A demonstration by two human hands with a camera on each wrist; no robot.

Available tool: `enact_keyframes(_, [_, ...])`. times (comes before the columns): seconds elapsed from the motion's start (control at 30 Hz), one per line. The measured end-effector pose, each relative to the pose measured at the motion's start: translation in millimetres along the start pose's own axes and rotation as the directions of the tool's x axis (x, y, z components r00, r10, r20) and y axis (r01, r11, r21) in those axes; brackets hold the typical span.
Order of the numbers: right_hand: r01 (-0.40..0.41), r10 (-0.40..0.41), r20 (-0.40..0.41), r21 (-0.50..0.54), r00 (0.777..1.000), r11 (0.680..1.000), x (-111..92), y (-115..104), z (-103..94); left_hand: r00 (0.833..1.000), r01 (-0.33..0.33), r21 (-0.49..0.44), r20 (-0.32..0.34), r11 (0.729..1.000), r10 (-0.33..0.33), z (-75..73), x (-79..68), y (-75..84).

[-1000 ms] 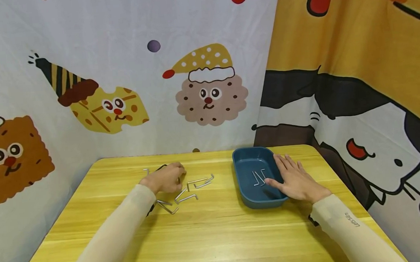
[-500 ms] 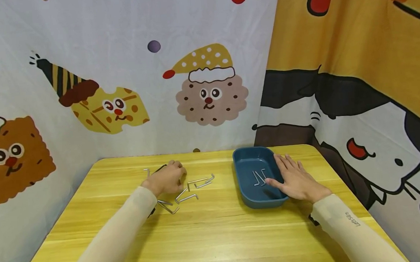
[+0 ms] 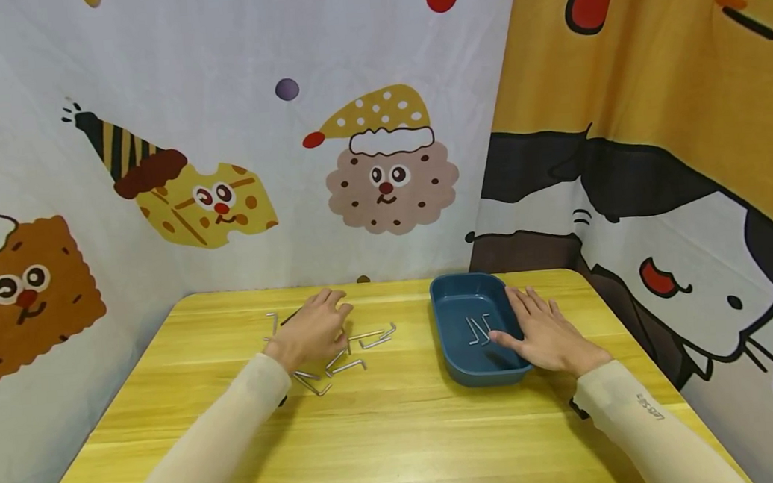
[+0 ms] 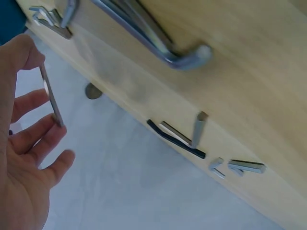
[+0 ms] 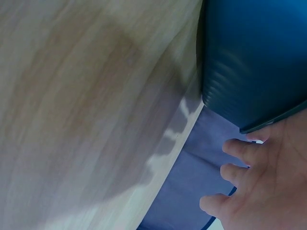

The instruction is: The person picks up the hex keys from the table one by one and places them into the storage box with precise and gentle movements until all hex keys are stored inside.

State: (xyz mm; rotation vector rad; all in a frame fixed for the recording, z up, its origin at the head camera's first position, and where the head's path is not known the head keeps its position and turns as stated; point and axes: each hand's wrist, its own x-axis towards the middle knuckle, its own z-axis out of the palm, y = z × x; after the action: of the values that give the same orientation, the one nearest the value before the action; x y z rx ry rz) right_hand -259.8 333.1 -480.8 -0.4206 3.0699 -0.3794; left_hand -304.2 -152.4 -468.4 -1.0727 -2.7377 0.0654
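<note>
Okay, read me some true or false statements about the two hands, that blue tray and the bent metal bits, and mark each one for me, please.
1. The left hand pinches a thin metal piece. True.
2. The right hand reaches its thumb over the edge of the blue tray. True.
3. The blue tray stands nearer the left hand than the right hand. False: it is right beside the right hand.
4. Bent metal rods lie inside the blue tray. True.
5. None of the metal pieces lie on the table. False: several loose rods lie there, near the left hand.
</note>
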Motion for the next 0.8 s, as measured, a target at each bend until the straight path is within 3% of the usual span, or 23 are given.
enact_keyframes(0.33, [-0.006, 0.006, 0.007, -0.003, 1.000, 1.000, 0.9, 0.8, 1.0, 0.996, -0.034, 0.042, -0.079, 0.999, 0.038, -12.9, 4.7, 22.9])
enact_keyframes(0.6, [-0.007, 0.007, 0.007, -0.001, 1.000, 1.000, -0.1, 0.0, -0.8, 0.974, -0.100, 0.116, -0.190, 0.988, 0.121, -18.1, 11.9, 39.0])
enact_keyframes(0.8, [-0.009, 0.009, 0.009, -0.003, 1.000, 1.000, -0.4, -0.6, -0.5, 0.969, -0.123, 0.101, -0.204, 0.987, 0.141, -26.3, 20.0, 53.9])
